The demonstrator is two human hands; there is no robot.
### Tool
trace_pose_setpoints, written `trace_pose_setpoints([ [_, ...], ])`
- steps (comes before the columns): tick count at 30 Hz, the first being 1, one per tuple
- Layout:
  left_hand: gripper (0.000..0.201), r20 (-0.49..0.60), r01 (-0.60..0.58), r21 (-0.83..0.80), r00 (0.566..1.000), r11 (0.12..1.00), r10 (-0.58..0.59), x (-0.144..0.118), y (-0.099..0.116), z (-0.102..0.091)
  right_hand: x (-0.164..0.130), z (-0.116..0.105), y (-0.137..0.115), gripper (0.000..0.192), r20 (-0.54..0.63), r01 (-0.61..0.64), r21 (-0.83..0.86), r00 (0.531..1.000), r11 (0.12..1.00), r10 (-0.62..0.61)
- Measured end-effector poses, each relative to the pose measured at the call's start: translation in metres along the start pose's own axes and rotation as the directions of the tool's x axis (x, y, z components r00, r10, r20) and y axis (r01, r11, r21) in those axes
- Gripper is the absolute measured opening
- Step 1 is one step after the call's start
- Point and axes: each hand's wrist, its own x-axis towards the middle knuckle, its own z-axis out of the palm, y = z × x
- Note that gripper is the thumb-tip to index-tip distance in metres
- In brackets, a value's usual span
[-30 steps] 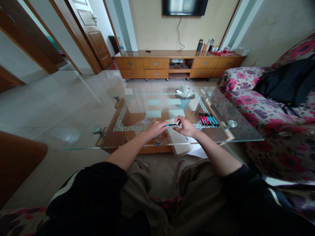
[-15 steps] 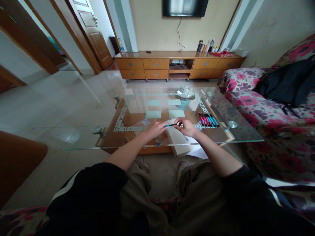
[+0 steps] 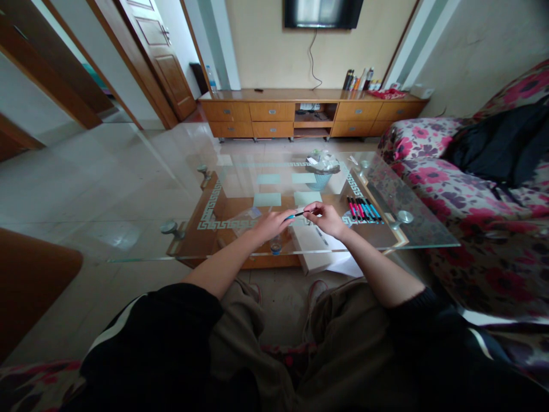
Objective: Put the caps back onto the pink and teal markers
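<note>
Both hands meet over the near edge of the glass counter (image 3: 240,189), raised just above it. Left hand (image 3: 270,224) curled, fingertips pinching the blue end of a slim pen (image 3: 299,214). Right hand (image 3: 328,218) pinching the dark end of the same pen between thumb and forefinger, other fingers loosely bent. Pen runs nearly level between the 2 hands, right end slightly higher, clear of the glass.

Row of pink, black and blue pens (image 3: 362,210) lies on the counter just right of the right hand, side by side, apart from it. White box (image 3: 312,247) and white paper (image 3: 343,260) show under the glass below the hands. Small wastebasket (image 3: 320,169) with crumpled litter seen at the far end of the counter. Floral sofa (image 3: 450,189) to the right, dark garment on it. Wooden TV cabinet (image 3: 274,111) against the far wall
</note>
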Motion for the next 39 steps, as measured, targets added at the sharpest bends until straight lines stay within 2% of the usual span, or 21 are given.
trace_pose_setpoints([
  [4,0.036,0.011,-0.004,-0.011,1.000,1.000,0.004,0.000,0.001,-0.001,-0.001,0.001,-0.003,0.046,-0.033,-0.140,0.185,0.988,0.973,0.149],
  [8,0.039,0.023,-0.001,0.048,1.000,0.999,0.000,-0.001,-0.001,0.001,-0.001,-0.001,-0.009,0.049,-0.056,-0.234,0.323,0.963,0.917,0.265],
  [14,0.040,0.026,0.020,0.104,0.999,0.994,-0.022,-0.002,-0.001,0.002,0.001,-0.004,-0.008,0.050,-0.133,-0.263,0.336,0.937,0.904,0.322],
  [17,0.038,0.021,0.029,0.099,0.999,0.995,-0.031,-0.003,-0.001,0.002,0.004,-0.010,-0.002,0.049,-0.220,-0.230,0.304,0.927,0.924,0.303],
  [19,0.038,0.019,0.029,0.090,0.999,0.996,-0.031,-0.003,-0.002,0.003,0.006,-0.016,0.002,0.045,-0.304,-0.170,0.236,0.922,0.957,0.238],
  [21,0.039,0.022,0.025,0.084,0.999,0.996,-0.027,-0.003,-0.002,0.003,0.006,-0.024,0.006,0.037,-0.352,-0.120,0.087,0.925,0.989,0.143],
  [24,0.039,0.020,0.023,0.085,0.999,0.996,-0.025,-0.003,-0.003,0.004,0.003,-0.035,0.013,0.022,-0.305,-0.112,-0.222,0.951,0.969,0.040],
  [27,0.038,0.021,0.015,0.086,1.000,0.996,-0.017,-0.004,-0.002,0.003,0.000,-0.041,0.019,0.016,-0.236,-0.108,-0.412,0.972,0.905,0.008],
  [36,0.038,0.021,0.016,0.079,1.000,0.997,-0.017,-0.003,-0.001,0.004,0.000,-0.040,0.031,0.023,-0.072,0.017,-0.607,0.995,0.795,-0.076],
  [39,0.040,0.037,0.024,0.092,0.999,0.995,-0.027,-0.003,0.000,0.004,0.000,-0.039,0.033,0.023,-0.050,0.044,-0.653,0.994,0.756,-0.101],
])
